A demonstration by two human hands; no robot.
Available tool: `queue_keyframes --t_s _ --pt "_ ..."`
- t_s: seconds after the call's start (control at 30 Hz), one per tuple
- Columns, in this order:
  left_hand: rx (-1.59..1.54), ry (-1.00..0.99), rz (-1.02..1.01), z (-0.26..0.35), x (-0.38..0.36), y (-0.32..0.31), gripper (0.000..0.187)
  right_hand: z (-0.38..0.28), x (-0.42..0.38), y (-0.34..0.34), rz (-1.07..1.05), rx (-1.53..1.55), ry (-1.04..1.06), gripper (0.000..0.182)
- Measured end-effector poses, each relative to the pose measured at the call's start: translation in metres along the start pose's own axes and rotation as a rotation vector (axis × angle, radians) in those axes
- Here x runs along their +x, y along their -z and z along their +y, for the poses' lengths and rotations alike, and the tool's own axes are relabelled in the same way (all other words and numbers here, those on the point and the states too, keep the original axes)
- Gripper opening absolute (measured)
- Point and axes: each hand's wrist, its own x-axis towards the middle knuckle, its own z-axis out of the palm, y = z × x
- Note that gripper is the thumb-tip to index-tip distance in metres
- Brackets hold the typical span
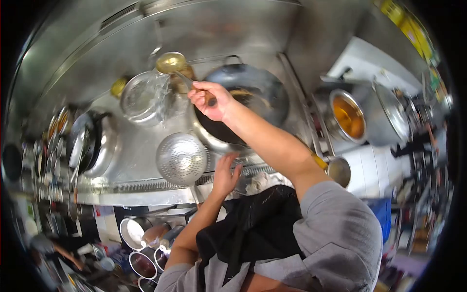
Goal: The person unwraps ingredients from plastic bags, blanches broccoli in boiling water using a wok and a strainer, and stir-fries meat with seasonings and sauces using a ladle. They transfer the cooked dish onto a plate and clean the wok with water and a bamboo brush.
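Observation:
My right hand (210, 100) is closed round the wooden handle of a ladle (171, 63), stretched forward above the left rim of a large dark wok (265, 87). The ladle's round bowl points to the left, near a metal basin (138, 100) with water splashing at its right side. My left hand (226, 174) is held low by the front of the stove with its fingers apart, and nothing shows in it. Just left of that hand lies a perforated skimmer (182, 158), its handle pointing toward me.
A pot of orange-brown liquid (348, 117) stands at the right. Several seasoning containers (142, 264) sit below the counter edge at lower left. Another wok (87, 141) with utensils is at far left. A crumpled white cloth (261, 183) lies along the front edge. Other people are partly visible at both sides.

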Motion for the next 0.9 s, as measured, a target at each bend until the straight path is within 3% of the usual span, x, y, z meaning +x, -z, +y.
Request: queue_keyframes --t_s 0.07,0.17,0.23,0.4,0.43,0.5,0.53,0.6,0.63,0.7,0.77,0.8,0.87,0.9 --pt "-0.032 -0.205 -0.020 0.020 0.037 -0.029 0.034 -0.023 -0.038 -0.004 0.077 -0.058 0.006 0.014" --pt "0.049 -0.206 -0.066 0.028 0.070 -0.080 0.028 -0.054 -0.094 -0.002 0.268 -0.196 0.115 0.012" --pt "0.359 0.000 -0.222 0.020 0.073 -0.109 0.021 -0.069 -0.135 0.001 0.343 -0.255 0.140 0.014" --pt "0.393 0.014 -0.063 0.037 0.069 -0.106 0.015 -0.100 -0.252 0.058 0.502 -0.542 0.212 0.010" --pt "0.389 0.013 -0.071 0.034 0.070 -0.110 0.015 -0.101 -0.277 0.057 0.514 -0.521 0.171 0.014" --pt "0.341 0.090 -0.135 0.022 0.068 -0.118 0.016 -0.103 -0.321 0.056 0.534 -0.455 0.128 0.040" --pt "0.355 0.106 -0.109 0.024 0.067 -0.117 0.016 -0.103 -0.340 0.057 0.544 -0.416 0.132 0.053" --pt "0.209 -0.055 0.084 0.028 0.046 -0.118 0.025 -0.103 -0.375 0.053 0.644 -0.475 0.067 0.075" --pt "0.107 -0.021 0.142 0.038 0.034 -0.110 0.032 -0.107 -0.390 0.062 0.607 -0.548 0.011 0.079" --pt "0.198 0.090 0.216 0.043 -0.003 -0.084 0.036 -0.104 -0.414 0.080 0.555 -0.612 -0.076 0.083" --pt "0.280 0.236 0.275 0.017 -0.047 -0.049 0.037 -0.095 -0.432 0.083 0.545 -1.063 -0.144 0.096" --pt "0.309 0.332 0.303 -0.005 -0.077 -0.031 0.037 -0.085 -0.437 0.070 0.632 -1.406 -0.261 0.094" --pt "0.491 0.526 0.254 -0.046 -0.138 0.000 0.042 -0.064 -0.452 0.119 0.556 -2.048 0.082 0.091" --pt "0.388 0.739 0.235 -0.054 -0.161 0.013 0.046 -0.054 -0.455 0.138 0.618 -2.046 0.093 0.090"
